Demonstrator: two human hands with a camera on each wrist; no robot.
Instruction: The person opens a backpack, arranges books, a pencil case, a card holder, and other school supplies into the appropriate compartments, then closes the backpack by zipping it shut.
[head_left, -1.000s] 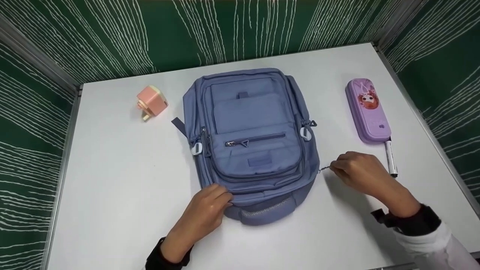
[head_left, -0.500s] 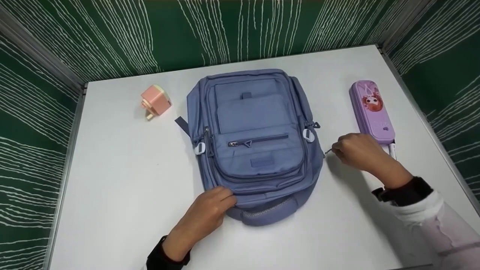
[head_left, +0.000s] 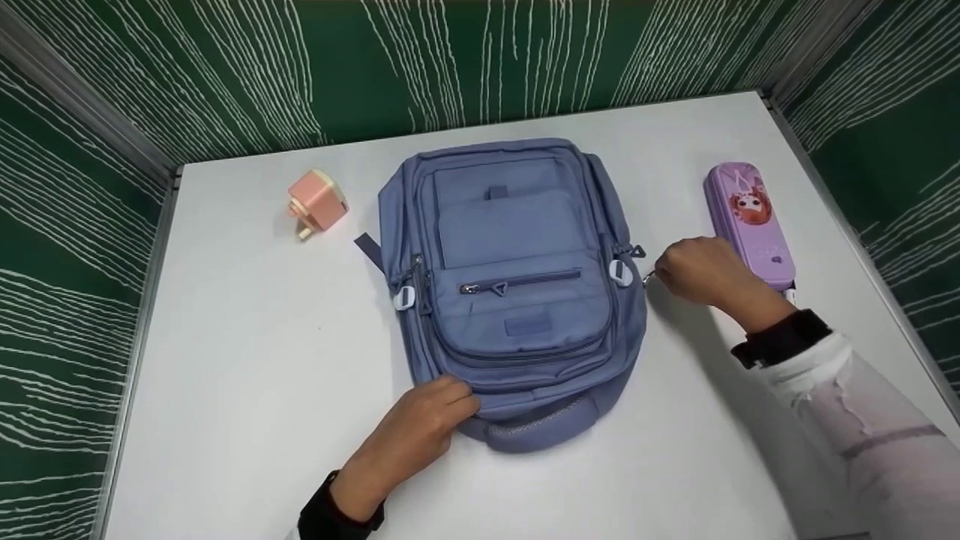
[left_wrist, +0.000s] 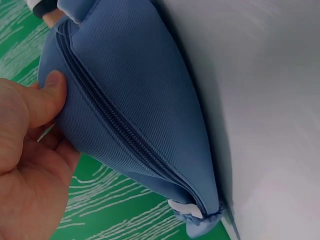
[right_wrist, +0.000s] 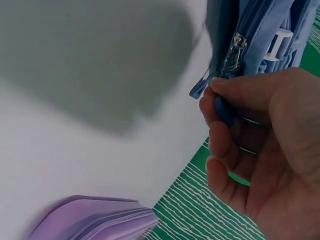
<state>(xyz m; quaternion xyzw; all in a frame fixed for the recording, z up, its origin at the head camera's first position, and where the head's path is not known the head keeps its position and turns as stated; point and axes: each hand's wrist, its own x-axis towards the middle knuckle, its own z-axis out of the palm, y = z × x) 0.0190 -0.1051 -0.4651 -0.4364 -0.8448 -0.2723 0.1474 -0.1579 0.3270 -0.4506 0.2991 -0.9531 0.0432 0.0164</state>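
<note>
A blue backpack [head_left: 517,247] lies front side up on the white table, its bottom toward the person. My left hand [head_left: 420,424] grips the lower left edge of the bag; in the left wrist view the thumb [left_wrist: 54,82] presses the fabric beside a closed side zipper [left_wrist: 115,117]. At the bag's right side my right hand [head_left: 701,271] pinches a zipper pull [right_wrist: 226,111] between thumb and forefinger. A short chain joins that pull to the metal slider [right_wrist: 240,41] on the side zipper track, near a white buckle [right_wrist: 278,45].
A purple pencil case [head_left: 750,225] stands to the right, just beyond the right hand, with a marker [head_left: 790,296] mostly hidden below it. A pink and cream cube-shaped object [head_left: 319,201] sits at the back left. Green walls with white lines [head_left: 465,67] border the white table [head_left: 247,360].
My right hand has moved away from the person along the bag's right side, drawing the zipper pull toward the bag's top. The left hand keeps its grip on the lower left edge.
</note>
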